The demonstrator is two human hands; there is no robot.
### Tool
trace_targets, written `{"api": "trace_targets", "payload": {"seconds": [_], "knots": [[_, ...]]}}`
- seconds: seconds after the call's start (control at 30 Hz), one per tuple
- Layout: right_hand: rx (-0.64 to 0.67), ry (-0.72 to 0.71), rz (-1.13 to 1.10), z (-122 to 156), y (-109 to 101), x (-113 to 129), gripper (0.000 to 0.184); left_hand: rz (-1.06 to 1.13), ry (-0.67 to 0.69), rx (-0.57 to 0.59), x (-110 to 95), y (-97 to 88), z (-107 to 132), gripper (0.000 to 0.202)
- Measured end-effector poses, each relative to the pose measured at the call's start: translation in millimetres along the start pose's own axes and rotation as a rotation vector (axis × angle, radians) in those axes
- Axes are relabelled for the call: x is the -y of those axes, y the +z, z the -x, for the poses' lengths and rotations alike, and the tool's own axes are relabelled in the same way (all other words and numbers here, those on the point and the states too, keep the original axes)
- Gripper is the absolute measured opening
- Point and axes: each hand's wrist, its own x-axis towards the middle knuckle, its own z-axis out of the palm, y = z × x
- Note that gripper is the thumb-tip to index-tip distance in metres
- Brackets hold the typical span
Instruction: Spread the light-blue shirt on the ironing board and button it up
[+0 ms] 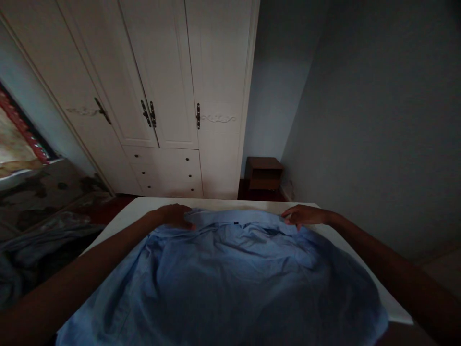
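A light blue shirt (230,283) lies spread over a white table (144,205), its collar band (248,216) along the far side and a small dark label at the middle. At the left end of that band, my left hand (175,216) is closed on the fabric, thumb and fingers pinching the edge. My right hand (300,215) grips the other end of the band in the same way. Wrinkles run across the cloth just below the collar, and the near part of the shirt runs out of view at the bottom.
Behind the table stands a tall cream wardrobe (219,72) with dark handles and drawers. A small brown nightstand (265,173) sits in the corner by the grey wall (370,120). Dark crumpled clothes (21,264) lie at the left, below a patterned curtain (18,129).
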Motion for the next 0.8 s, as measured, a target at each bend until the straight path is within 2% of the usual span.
{"api": "trace_targets", "payload": {"seconds": [0.07, 0.17, 0.23, 0.33, 0.43, 0.53, 0.7, 0.8], "knots": [[-0.024, -0.034, 0.156, -3, 3, 2, 0.058, -0.052, -0.002, -0.062, -14, 7.1, -6, 0.079], [-0.257, -0.072, 0.339, -11, 11, 5, 0.065, -0.071, 0.051, -0.15, -24, 18.3, -16, 0.068], [-0.399, -0.084, 0.438, -18, 16, 7, 0.071, -0.064, 0.105, -0.17, -25, 25.2, -23, 0.067], [-0.454, -0.124, 0.526, -28, 24, 6, 0.067, -0.052, 0.133, -0.205, -27, 33.5, -25, 0.056], [-0.46, -0.144, 0.544, -31, 31, 4, 0.045, -0.052, 0.121, -0.325, -32, 38.3, -13, 0.045], [-0.491, -0.187, 0.562, -22, 40, 4, 0.026, -0.06, 0.136, -0.45, -39, 40.8, 6, 0.036], [-0.777, -0.48, 0.826, 5, 63, -2, 0.026, -0.303, 0.256, -0.702, -39, 49.4, 33, 0.026], [-0.813, -0.618, 0.975, 19, 75, -14, 0.027, -0.371, 0.313, -0.859, -29, 58.5, 44, 0.028]]}}
